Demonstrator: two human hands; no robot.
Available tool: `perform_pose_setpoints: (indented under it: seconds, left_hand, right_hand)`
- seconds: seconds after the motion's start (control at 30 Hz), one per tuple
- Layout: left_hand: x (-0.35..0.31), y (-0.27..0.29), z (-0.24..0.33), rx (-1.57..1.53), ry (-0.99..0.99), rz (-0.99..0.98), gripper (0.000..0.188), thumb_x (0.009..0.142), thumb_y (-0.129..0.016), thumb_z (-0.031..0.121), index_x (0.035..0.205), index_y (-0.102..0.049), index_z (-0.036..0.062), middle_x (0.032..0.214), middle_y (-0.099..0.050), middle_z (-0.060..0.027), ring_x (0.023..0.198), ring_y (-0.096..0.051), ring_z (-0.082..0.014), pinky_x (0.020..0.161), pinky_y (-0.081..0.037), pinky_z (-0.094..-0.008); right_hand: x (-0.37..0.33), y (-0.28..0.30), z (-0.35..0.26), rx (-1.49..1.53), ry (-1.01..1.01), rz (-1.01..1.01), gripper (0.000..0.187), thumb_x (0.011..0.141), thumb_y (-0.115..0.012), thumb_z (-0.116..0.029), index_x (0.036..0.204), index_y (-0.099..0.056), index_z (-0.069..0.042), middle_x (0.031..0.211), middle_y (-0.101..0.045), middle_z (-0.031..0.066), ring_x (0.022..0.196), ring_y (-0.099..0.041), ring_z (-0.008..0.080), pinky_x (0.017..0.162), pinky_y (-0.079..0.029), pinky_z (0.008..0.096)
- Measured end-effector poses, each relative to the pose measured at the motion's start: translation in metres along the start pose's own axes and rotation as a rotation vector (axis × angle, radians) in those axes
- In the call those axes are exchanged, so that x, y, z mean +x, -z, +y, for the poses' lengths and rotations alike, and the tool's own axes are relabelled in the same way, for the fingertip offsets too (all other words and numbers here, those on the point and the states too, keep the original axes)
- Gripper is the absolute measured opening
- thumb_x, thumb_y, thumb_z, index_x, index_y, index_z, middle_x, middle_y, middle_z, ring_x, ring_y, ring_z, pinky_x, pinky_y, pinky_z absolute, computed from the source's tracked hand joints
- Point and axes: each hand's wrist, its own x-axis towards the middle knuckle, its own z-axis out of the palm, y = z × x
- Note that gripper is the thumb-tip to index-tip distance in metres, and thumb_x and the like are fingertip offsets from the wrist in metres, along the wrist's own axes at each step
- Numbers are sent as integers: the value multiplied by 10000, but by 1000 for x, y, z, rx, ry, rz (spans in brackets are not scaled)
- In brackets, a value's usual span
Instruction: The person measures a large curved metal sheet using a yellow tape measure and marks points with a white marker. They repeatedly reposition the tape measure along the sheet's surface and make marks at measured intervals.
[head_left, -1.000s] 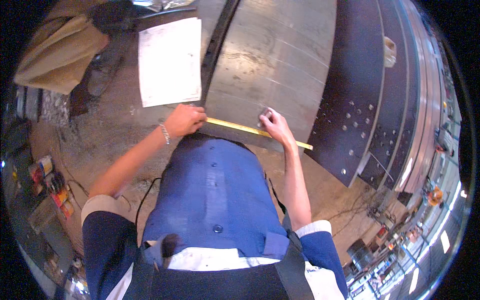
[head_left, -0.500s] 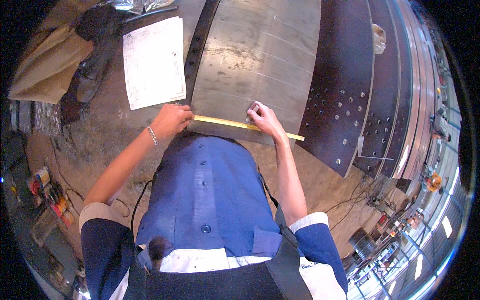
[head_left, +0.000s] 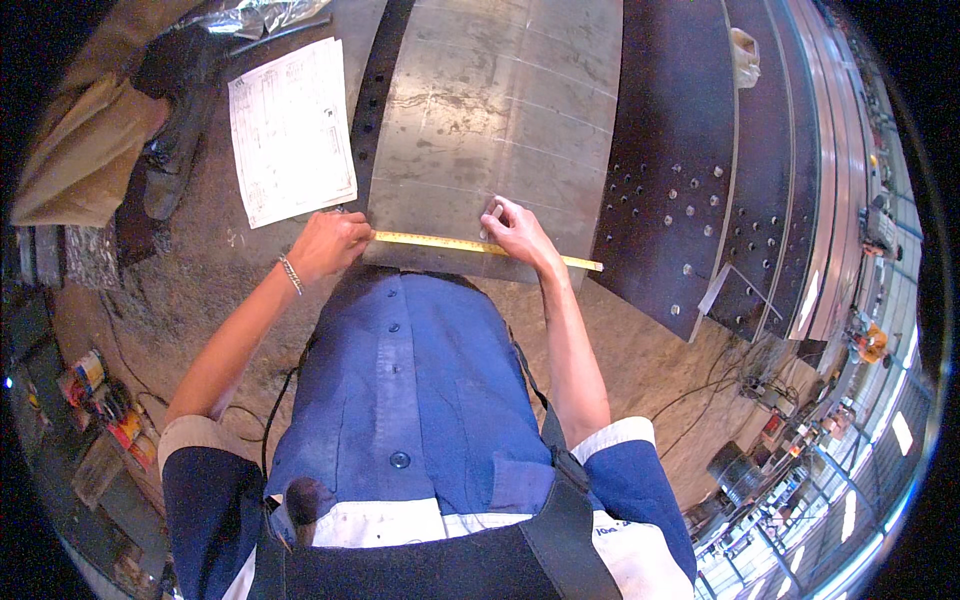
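A yellow measuring tape (head_left: 430, 240) lies stretched across the near end of a grey steel plate (head_left: 480, 120), running past its right edge. My left hand (head_left: 332, 243) is closed, pinching the tape's left end at the plate's left edge. My right hand (head_left: 522, 238) rests over the tape past its middle, fingers closed on a short pale stick (head_left: 490, 217) that looks like chalk. Pale lines run across the plate beyond my hands. Left of the plate, just beyond my left hand, are white printed sheets (head_left: 292, 135).
A dark strip with holes (head_left: 366, 115) runs along the plate's left side. Dark drilled plates (head_left: 665, 140) lie to the right, one carrying a thin metal square (head_left: 712, 290) and another a pale glove-like item (head_left: 745, 57). A person's shoe (head_left: 175, 165) shows at the far left. Cables (head_left: 715, 385) cross the floor.
The whole view has shifted slightly, moving the plate and sheets a little leftward. Both hands keep nearly the same places on the tape and plate.
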Motion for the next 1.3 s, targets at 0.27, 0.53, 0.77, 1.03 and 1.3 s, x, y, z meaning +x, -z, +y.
perform_pose_setpoints:
  seconds: [0.27,0.53,0.77,1.03,1.3]
  left_hand:
    - [3,-2,-2,12,-29,15,155,890,-653,214,842,-673,68,787,-593,-87,721,-626,-305,630,-506,-444]
    - [-1,-2,-1,11,-15,26,126,877,-671,190,848,-684,68,791,-608,-79,714,-639,-296,619,-511,-439]
    - [0,-2,-1,8,-9,6,131,884,-662,184,850,-678,59,798,-605,-88,724,-638,-304,639,-516,-437]
    - [-1,-2,-1,1,0,-8,155,893,-653,185,825,-655,46,798,-593,-93,739,-634,-307,647,-510,-444]
    - [-1,0,0,8,6,-10,140,885,-658,181,836,-659,50,801,-598,-89,737,-635,-308,646,-511,-443]
  right_hand:
    - [-3,1,-2,5,7,17,297,917,-625,-293,994,-594,-8,843,-665,182,768,-638,282,720,-498,418]
    - [-2,1,-4,-5,40,-1,301,903,-644,-288,966,-607,3,814,-666,187,751,-647,299,700,-500,422]
    - [-3,2,-9,-52,4,-11,298,885,-647,-274,950,-605,14,826,-660,220,767,-657,330,702,-498,433]
    - [-6,0,-11,-131,67,18,301,867,-638,-265,982,-613,12,863,-673,238,816,-667,389,727,-504,458]
    - [-4,-2,-9,-140,25,12,372,861,-641,-284,1094,-636,6,954,-692,261,906,-683,404,785,-524,466]
